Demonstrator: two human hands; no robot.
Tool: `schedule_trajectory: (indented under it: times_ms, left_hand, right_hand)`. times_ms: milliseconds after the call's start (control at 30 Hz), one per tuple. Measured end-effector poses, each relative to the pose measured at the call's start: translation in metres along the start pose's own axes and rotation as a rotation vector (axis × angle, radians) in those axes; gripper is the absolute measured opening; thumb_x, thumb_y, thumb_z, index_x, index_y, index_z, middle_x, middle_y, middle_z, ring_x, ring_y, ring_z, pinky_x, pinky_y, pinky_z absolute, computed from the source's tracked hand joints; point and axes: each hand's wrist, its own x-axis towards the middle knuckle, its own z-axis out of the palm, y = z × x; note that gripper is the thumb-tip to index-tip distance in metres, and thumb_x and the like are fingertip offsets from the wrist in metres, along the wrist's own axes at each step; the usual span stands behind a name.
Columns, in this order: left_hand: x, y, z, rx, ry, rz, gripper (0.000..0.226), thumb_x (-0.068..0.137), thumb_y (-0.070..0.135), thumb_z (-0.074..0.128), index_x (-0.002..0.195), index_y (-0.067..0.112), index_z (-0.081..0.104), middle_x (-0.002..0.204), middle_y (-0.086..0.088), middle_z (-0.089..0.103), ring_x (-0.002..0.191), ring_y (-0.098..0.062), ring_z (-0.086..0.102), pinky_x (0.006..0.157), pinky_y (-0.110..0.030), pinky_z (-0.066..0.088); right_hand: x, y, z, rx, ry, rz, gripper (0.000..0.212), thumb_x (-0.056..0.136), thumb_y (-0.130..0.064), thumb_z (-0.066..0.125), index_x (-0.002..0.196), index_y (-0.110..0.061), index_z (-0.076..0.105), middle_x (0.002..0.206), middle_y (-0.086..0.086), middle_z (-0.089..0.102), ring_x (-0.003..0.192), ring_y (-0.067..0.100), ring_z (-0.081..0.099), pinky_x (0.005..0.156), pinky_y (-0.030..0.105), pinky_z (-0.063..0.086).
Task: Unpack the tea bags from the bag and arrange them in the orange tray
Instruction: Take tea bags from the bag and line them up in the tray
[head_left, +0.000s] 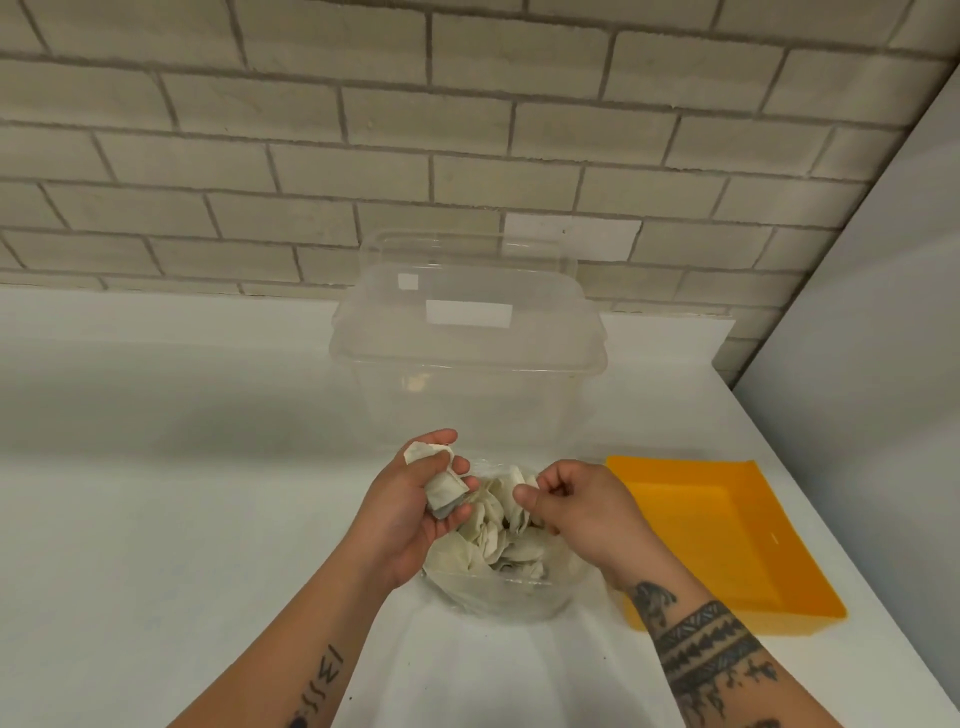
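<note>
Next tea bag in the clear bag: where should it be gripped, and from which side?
Pinch the top edge of the tea bag standing on edge at the pile's far side, fingers coming from above through the open mouth of the clear bag. It sticks up free of the others; the flatter ones below overlap. The right hand is nearest.

A smooth white countertop (182, 467) carries 3 things: a tall clear plastic container with a lid (467, 364) at the back, a crumpled clear plastic bag (493, 603) of pale tea bags (498, 540) in front of it, and a shallow rectangular orange plastic tray (727, 621) just right of the bag.
</note>
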Motion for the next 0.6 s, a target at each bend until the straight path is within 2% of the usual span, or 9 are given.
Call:
schedule_trajectory:
  times_ms: [100, 233, 300, 333, 400, 467, 533, 600]
  left_hand:
    - [0.001, 0.003, 0.008, 0.091, -0.025, -0.003, 0.027, 0.103, 0.027, 0.056, 0.129, 0.024, 0.062, 0.093, -0.005, 0.065, 0.084, -0.022, 0.067, 0.063, -0.033, 0.052]
    - [0.003, 0.005, 0.015, 0.252, -0.113, -0.021, 0.047, 0.092, 0.068, 0.049, 0.125, 0.039, 0.065, 0.128, -0.004, 0.064, 0.093, -0.021, 0.069, 0.07, -0.033, 0.054]
    - [0.001, 0.005, 0.017, 0.282, -0.194, -0.02, 0.065, 0.082, 0.08, 0.046, 0.129, 0.037, 0.063, 0.124, -0.004, 0.068, 0.099, -0.018, 0.069, 0.071, -0.031, 0.053]
    - [-0.001, 0.006, 0.019, 0.283, -0.243, -0.018, 0.074, 0.08, 0.084, 0.045, 0.131, 0.033, 0.062, 0.113, -0.004, 0.07, 0.097, -0.016, 0.068, 0.07, -0.03, 0.052]
    - [-0.004, 0.007, 0.02, 0.274, -0.321, 0.001, 0.08, 0.08, 0.082, 0.045, 0.13, 0.022, 0.062, 0.085, -0.001, 0.064, 0.083, -0.012, 0.064, 0.068, -0.028, 0.05]
    - [-0.005, 0.008, 0.017, 0.259, -0.318, 0.011, 0.068, 0.086, 0.073, 0.051, 0.124, 0.018, 0.065, 0.074, 0.002, 0.056, 0.075, -0.011, 0.06, 0.064, -0.027, 0.047]
    - [-0.005, 0.01, 0.011, 0.229, -0.269, 0.005, 0.05, 0.095, 0.054, 0.056, 0.128, 0.018, 0.065, 0.074, 0.003, 0.059, 0.073, -0.012, 0.059, 0.057, -0.024, 0.044]
    - [-0.004, 0.012, 0.005, 0.157, -0.18, 0.005, 0.034, 0.1, 0.036, 0.057, 0.128, 0.019, 0.064, 0.084, 0.0, 0.066, 0.071, -0.014, 0.061, 0.05, -0.023, 0.043]
  right_hand:
    - [-0.006, -0.023, -0.008, 0.043, -0.035, -0.044, 0.028, 0.083, -0.033, 0.081, 0.075, -0.013, 0.062, 0.062, -0.007, 0.057, 0.056, 0.008, 0.05, 0.051, 0.021, 0.04]
    - [-0.006, -0.057, -0.006, 0.015, -0.052, -0.069, 0.03, 0.082, -0.038, 0.08, 0.076, -0.016, 0.061, 0.065, -0.003, 0.065, 0.058, 0.011, 0.062, 0.05, 0.024, 0.042]
    - [-0.002, -0.069, 0.002, 0.0, -0.059, -0.059, 0.032, 0.082, -0.041, 0.079, 0.077, -0.016, 0.06, 0.067, 0.001, 0.067, 0.054, 0.011, 0.062, 0.049, 0.025, 0.045]
    - [-0.001, -0.073, 0.005, 0.028, -0.088, -0.038, 0.032, 0.084, -0.041, 0.078, 0.079, -0.015, 0.06, 0.067, 0.002, 0.068, 0.051, 0.01, 0.061, 0.048, 0.025, 0.046]
    - [0.001, -0.077, 0.012, 0.117, -0.165, 0.018, 0.03, 0.088, -0.04, 0.075, 0.082, -0.013, 0.064, 0.066, 0.002, 0.068, 0.049, 0.009, 0.06, 0.046, 0.023, 0.047]
    - [0.002, -0.077, 0.017, 0.22, -0.229, 0.065, 0.031, 0.094, -0.042, 0.068, 0.086, -0.013, 0.068, 0.07, 0.003, 0.07, 0.052, 0.011, 0.061, 0.048, 0.023, 0.047]
    - [0.003, -0.076, 0.018, 0.328, -0.264, 0.088, 0.038, 0.1, -0.045, 0.055, 0.094, -0.011, 0.071, 0.078, 0.006, 0.074, 0.057, 0.015, 0.064, 0.049, 0.024, 0.046]
    - [0.004, -0.071, 0.016, 0.387, -0.231, 0.073, 0.041, 0.104, -0.043, 0.047, 0.102, -0.01, 0.072, 0.086, 0.008, 0.077, 0.061, 0.017, 0.066, 0.049, 0.024, 0.044]
